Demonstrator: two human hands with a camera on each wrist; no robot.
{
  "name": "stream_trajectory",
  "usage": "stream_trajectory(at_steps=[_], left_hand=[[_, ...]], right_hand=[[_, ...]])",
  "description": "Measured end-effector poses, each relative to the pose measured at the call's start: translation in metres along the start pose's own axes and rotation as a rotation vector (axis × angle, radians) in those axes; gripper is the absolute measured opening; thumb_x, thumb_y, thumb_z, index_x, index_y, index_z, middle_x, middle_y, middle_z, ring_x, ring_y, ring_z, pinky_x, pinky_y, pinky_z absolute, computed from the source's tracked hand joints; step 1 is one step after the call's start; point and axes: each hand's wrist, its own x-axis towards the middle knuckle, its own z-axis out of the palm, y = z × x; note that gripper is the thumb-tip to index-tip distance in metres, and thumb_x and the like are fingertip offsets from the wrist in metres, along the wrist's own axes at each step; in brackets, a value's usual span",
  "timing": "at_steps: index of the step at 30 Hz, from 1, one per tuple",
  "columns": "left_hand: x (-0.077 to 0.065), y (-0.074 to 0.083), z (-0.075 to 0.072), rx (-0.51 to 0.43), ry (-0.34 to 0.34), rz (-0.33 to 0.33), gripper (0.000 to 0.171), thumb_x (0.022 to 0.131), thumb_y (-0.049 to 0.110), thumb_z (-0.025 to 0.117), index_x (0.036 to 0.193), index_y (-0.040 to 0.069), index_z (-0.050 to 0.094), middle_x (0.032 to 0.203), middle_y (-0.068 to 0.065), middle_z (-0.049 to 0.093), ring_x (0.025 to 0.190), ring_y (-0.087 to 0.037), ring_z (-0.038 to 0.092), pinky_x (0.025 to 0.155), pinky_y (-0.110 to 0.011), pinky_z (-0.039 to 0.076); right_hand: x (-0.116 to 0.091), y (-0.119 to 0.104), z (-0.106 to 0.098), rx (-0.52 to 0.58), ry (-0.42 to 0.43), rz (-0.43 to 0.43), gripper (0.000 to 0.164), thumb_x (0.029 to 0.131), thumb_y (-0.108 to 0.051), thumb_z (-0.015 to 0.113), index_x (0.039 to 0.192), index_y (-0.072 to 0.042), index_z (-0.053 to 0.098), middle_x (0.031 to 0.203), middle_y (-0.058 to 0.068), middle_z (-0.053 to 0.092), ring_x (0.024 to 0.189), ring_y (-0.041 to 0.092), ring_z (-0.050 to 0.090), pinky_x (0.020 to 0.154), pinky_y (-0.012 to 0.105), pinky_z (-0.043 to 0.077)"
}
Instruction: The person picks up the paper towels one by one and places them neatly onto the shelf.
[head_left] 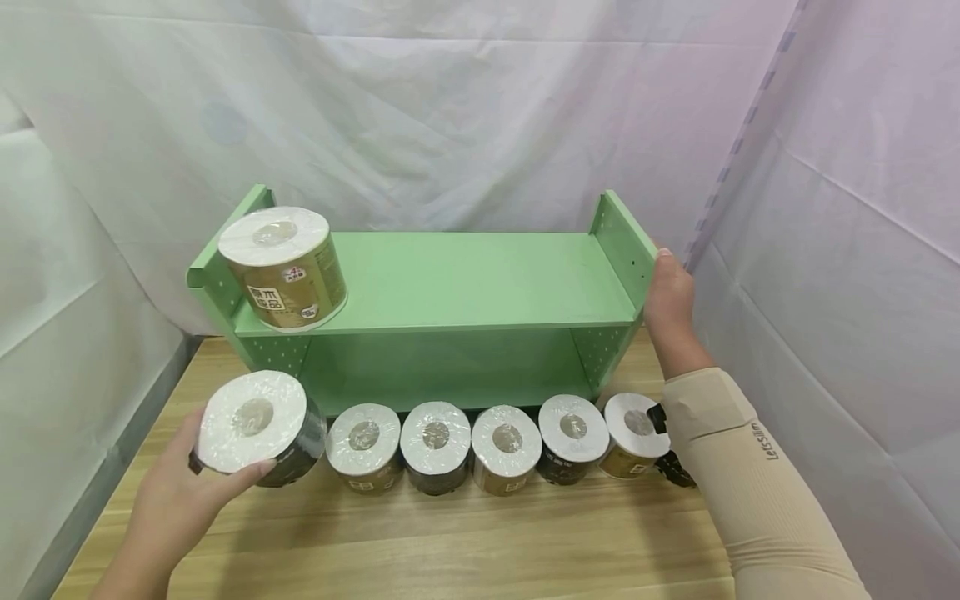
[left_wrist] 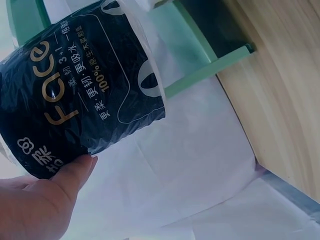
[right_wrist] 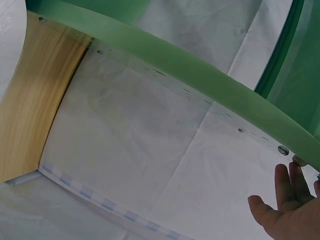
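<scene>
My left hand [head_left: 176, 492] grips a toilet paper roll in black wrapping [head_left: 296, 454], thumb on its near side and its white top tilted up. In the left wrist view gold and white lettering shows on the black wrapper [left_wrist: 75, 85]. The held roll is in front of the green shelf [head_left: 465, 275], below its left end. On the right, my right hand [head_left: 670, 300] is at the outside of the shelf's side panel; its fingers [right_wrist: 285, 187] are extended, fingertips at the panel beside the screw heads. A brown-wrapped roll [head_left: 296, 287] stands on the upper board's left end.
Several rolls, brown and black wrapped, stand in a row along the shelf's front, among them a brown one [head_left: 363, 450] and a black one [head_left: 573, 442]. The wooden table [head_left: 450, 550] extends before them. White cloth [head_left: 450, 108] hangs behind and at both sides.
</scene>
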Motion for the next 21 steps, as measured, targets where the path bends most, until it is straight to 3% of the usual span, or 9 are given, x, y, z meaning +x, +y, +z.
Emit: stream_trajectory(at_steps=[6,8,10,13,21], left_hand=[[0.0,0.007,0.002,-0.015,-0.002,0.016,0.106,0.074,0.033,0.083,0.154,0.009,0.02,0.14,-0.029,0.042,0.121,-0.044,0.041,0.088,-0.055,0.035],[0.0,0.009,0.002,-0.02,-0.009,0.026,0.106,0.074,0.033,0.083,0.155,0.011,0.018,0.143,-0.029,0.04,0.124,-0.044,0.041,0.094,-0.043,0.037],[0.0,0.011,0.002,-0.028,-0.015,0.039,0.106,0.074,0.033,0.084,0.155,0.013,0.018,0.144,-0.027,0.04,0.125,-0.043,0.041,0.095,-0.023,0.036],[0.0,0.015,0.002,-0.037,-0.019,0.056,0.105,0.074,0.032,0.084,0.156,0.017,0.019,0.145,-0.025,0.041,0.125,-0.042,0.043,0.08,-0.001,0.026],[0.0,0.034,0.0,-0.07,-0.018,0.115,0.103,0.074,0.031,0.084,0.155,0.022,0.022,0.144,-0.021,0.044,0.125,-0.038,0.044,0.08,0.0,0.027]], right_hand=[[0.0,0.0,0.0,0.013,-0.011,0.01,0.062,0.101,-0.045,0.024,0.123,0.002,0.058,0.103,0.011,0.055,0.081,0.01,0.049,0.073,0.023,0.044],[0.0,0.0,0.0,0.015,-0.01,0.011,0.062,0.101,-0.044,0.025,0.122,0.003,0.058,0.104,0.012,0.055,0.081,0.01,0.049,0.074,0.023,0.044],[0.0,0.0,0.0,0.015,-0.009,0.008,0.061,0.101,-0.044,0.025,0.122,0.003,0.058,0.103,0.012,0.055,0.082,0.01,0.049,0.074,0.023,0.043],[-0.001,0.001,0.0,0.019,-0.002,0.004,0.061,0.101,-0.044,0.025,0.12,0.003,0.059,0.1,0.01,0.055,0.08,0.009,0.049,0.073,0.022,0.043],[-0.001,0.0,0.0,0.032,0.004,0.006,0.06,0.101,-0.043,0.026,0.122,0.002,0.059,0.098,0.008,0.055,0.079,0.008,0.049,0.072,0.022,0.044]])
